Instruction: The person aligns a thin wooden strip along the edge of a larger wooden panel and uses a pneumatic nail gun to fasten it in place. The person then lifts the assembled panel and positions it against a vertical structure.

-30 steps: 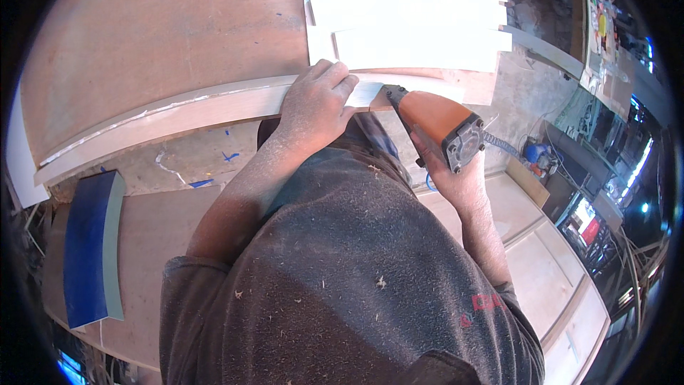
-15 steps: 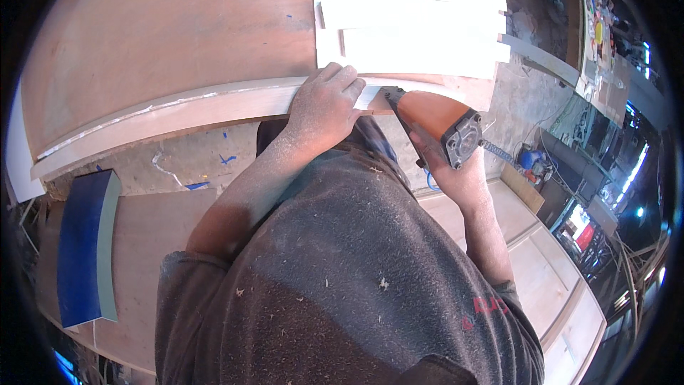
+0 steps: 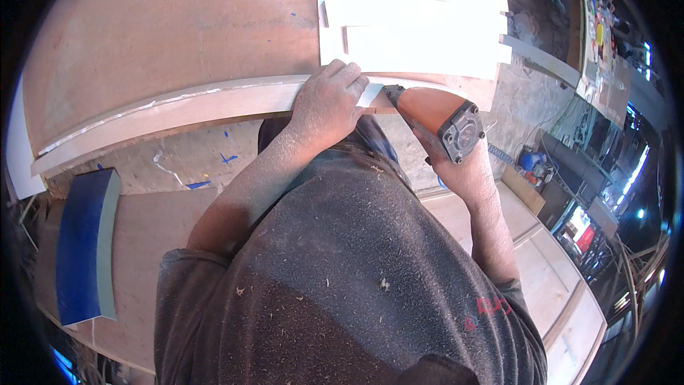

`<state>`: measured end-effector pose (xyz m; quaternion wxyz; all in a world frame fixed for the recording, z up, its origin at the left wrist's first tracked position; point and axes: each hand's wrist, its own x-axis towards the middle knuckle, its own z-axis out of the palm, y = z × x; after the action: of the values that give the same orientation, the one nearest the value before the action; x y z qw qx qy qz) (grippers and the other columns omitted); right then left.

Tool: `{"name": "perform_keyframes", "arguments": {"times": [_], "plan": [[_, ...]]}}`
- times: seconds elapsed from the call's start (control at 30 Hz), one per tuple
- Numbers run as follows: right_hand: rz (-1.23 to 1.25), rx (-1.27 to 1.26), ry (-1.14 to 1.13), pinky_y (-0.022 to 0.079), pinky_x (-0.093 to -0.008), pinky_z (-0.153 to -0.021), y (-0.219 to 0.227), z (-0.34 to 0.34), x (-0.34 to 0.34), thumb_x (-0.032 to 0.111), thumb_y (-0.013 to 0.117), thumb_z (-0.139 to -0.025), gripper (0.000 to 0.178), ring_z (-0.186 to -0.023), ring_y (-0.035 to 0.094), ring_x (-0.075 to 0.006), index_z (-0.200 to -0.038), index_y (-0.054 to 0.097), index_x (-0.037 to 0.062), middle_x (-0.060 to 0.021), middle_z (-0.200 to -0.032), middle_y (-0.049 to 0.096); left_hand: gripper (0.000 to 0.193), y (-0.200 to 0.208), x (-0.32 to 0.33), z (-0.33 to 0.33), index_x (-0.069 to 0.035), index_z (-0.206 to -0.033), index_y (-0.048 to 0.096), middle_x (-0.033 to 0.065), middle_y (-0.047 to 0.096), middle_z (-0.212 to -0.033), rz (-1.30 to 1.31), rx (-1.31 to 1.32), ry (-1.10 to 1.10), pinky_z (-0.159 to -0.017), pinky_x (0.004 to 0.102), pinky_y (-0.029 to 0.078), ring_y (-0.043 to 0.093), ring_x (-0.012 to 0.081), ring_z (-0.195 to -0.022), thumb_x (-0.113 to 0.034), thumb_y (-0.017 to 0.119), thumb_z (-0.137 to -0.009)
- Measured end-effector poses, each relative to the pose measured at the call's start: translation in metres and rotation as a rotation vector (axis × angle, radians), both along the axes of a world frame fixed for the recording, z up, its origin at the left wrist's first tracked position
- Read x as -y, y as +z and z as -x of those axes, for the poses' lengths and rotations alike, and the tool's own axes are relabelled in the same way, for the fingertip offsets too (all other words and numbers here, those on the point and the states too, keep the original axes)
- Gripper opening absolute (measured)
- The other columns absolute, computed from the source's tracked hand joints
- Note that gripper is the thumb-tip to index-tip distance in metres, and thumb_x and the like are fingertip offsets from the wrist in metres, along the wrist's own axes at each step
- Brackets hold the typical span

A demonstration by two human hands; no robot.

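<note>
Fingers are the worry right now: the left hand (image 3: 329, 103) lies flat on the pale strip (image 3: 178, 110), fingertips just beside the nose of the orange tool (image 3: 434, 117). It presses rather than grips, palm down, nothing enclosed. If the tool kicks or skates sideways along the edge, those fingertips look to be first in line. The right hand (image 3: 463, 167) is wrapped round the tool's body from below, clenched on it, its black rear cap facing up and right.

The tool's long axis runs diagonally, rear at lower right, nose at upper left, meeting the strip's edge just under the white slats (image 3: 413, 21). What the nose carries is hidden behind the hand, so the exact contact cannot be told.

The strip itself runs long and slightly bowed along the near edge of the brown panel (image 3: 164, 28), from far left up to the hands. A slip could also gouge that edge, since only one flat palm steadies it. A blue block (image 3: 82, 246) sits well apart, lower left.
</note>
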<state>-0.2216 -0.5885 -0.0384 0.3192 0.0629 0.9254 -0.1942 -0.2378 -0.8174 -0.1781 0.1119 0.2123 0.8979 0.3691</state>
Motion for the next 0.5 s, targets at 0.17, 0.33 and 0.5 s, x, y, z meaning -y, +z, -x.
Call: {"name": "perform_keyframes", "arguments": {"times": [0.17, 0.33, 0.5], "plan": [[0.046, 0.001, -0.070, 0.064, -0.0414, -0.093, 0.002, 0.001, 0.004, 0.019, 0.078, -0.100, 0.033, -0.114, 0.078, -0.0301, -0.130, 0.072, 0.0063, -0.0154, -0.119, 0.079, 0.056, 0.002, 0.007, -0.001, -0.003, -0.129, 0.072, 0.0093, 0.065, -0.127, -0.006, -0.074, 0.037, -0.109, 0.0463, 0.050, 0.060, 0.0309, -0.126, -0.021, 0.092, -0.080], [0.061, -0.033, -0.101, 0.064, -0.0407, -0.094, 0.002, 0.000, 0.005, 0.020, 0.079, -0.100, 0.034, -0.113, 0.078, -0.0283, -0.131, 0.072, 0.0059, -0.0145, -0.117, 0.079, 0.061, 0.011, 0.073, -0.008, -0.010, -0.131, 0.073, 0.0047, 0.063, -0.129, 0.159, -0.163, 0.109, -0.113, 0.0540, 0.037, 0.056, 0.0265, -0.130, -0.030, 0.095, -0.078], [0.107, -0.089, -0.095, 0.063, -0.0407, -0.094, 0.003, -0.003, 0.006, 0.022, 0.081, -0.100, 0.036, -0.113, 0.077, -0.0264, -0.131, 0.073, 0.0055, -0.0143, -0.118, 0.079, 0.050, 0.000, 0.105, -0.008, -0.008, -0.125, 0.075, 0.0064, 0.064, -0.120, 0.078, -0.100, 0.040, -0.108, 0.0497, 0.039, 0.060, 0.0269, -0.120, -0.020, 0.093, -0.080]]}}
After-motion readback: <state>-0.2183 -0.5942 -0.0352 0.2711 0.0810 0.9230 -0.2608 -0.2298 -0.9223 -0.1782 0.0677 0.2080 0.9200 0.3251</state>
